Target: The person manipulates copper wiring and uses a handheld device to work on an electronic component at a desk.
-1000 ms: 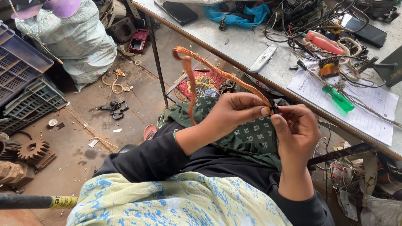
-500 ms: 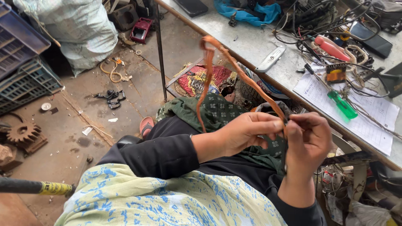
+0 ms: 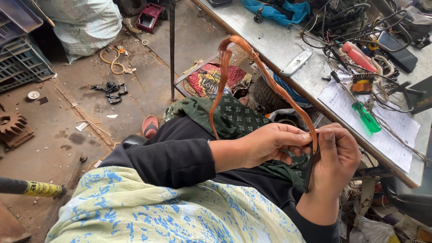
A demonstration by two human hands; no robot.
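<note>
A long loop of copper wire (image 3: 234,54) arches up from between my two hands over my lap. My left hand (image 3: 270,144) pinches the wire bundle at its lower end, fingers closed on it. My right hand (image 3: 335,157) grips the same end from the other side, together with a thin dark strip that hangs down below the fingers. Both hands meet above a green patterned cloth (image 3: 234,119) lying across my knees. My sleeves are black, and a yellow cloth with blue print (image 3: 180,211) covers my front.
A metal workbench (image 3: 279,45) runs along the right with a green-handled screwdriver (image 3: 366,118), a red-handled tool (image 3: 357,56), paper sheets (image 3: 387,130), tangled cables and a blue rag (image 3: 279,9). On the floor lie a gear (image 3: 11,123), crates (image 3: 20,63), a white sack (image 3: 85,22) and a sandal (image 3: 150,126).
The copper loop has swung from the left side upward and toward the bench. My hands have stayed together on its end, shifting slightly right and lower.
</note>
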